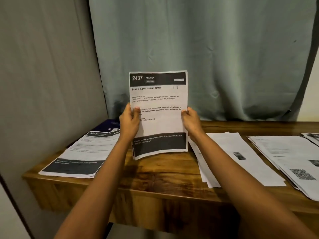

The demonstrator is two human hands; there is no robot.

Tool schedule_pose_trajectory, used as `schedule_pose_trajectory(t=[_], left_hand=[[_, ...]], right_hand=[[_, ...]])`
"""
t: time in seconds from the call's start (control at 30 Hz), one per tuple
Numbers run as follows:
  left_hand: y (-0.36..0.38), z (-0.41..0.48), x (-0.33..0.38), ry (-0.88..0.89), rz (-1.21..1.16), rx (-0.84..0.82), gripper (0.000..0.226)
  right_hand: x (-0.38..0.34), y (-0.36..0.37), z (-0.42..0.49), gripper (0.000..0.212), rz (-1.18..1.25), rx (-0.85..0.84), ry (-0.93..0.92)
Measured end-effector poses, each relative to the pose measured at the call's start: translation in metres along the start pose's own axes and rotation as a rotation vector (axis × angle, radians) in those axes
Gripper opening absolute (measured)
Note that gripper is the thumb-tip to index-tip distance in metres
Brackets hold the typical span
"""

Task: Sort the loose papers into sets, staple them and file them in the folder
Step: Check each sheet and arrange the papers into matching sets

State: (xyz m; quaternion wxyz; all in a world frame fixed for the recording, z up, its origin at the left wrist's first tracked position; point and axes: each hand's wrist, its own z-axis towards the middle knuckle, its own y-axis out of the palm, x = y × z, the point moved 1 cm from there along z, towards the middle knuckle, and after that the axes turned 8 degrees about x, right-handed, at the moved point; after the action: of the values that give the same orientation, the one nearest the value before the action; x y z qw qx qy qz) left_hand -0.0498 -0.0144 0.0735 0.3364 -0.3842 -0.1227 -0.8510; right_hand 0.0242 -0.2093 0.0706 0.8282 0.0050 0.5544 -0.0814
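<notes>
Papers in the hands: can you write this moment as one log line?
held: paper set 2437 upright | left hand: grips left edge | right hand: grips right edge

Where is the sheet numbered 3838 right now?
In the head view, the 3838 sheet lies on the left end of the wooden table, left of the left hand holding the 2437 sheets, with a dark blue item behind it.

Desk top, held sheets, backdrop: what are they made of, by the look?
Desk top: wood or wood-look laminate, brown grain bands, slight sheen; can't tell which. Held sheets: thin matte printer paper, bottom edge curls, black toner blocks. Backdrop: grey-green cloth, probably a curtain, hanging in soft folds.
</notes>
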Motion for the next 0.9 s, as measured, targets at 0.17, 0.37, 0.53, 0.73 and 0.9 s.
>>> schedule_pose_trajectory(t=[0.17,0.37,0.53,0.73,0.9], left_hand=[[-0.01,-0.005,-0.009,-0.029,-0.053,-0.051,0.028],[-0.004,-0.027,-0.032,-0.156,-0.084,-0.067,0.024],[-0.007,-0.008,-0.018,-0.206,-0.007,-0.066,0.032],[-0.02,-0.006,-0.028,-0.59,-0.077,-0.313,0.019],[-0.026,-0.027,-0.055,-0.827,-0.363,-0.308,0.032]], right_hand=[[0.009,-0.004,-0.011,0.024,0.023,-0.02,0.008],[0.031,-0.002,-0.02,0.025,-0.046,-0.002,0.043],[0.011,-0.01,-0.014,0.026,-0.075,-0.031,-0.006],[0.027,-0.012,-0.013,0.023,-0.062,-0.157,0.253],[0.049,-0.015,-0.027,0.025,-0.178,-0.261,0.46]])
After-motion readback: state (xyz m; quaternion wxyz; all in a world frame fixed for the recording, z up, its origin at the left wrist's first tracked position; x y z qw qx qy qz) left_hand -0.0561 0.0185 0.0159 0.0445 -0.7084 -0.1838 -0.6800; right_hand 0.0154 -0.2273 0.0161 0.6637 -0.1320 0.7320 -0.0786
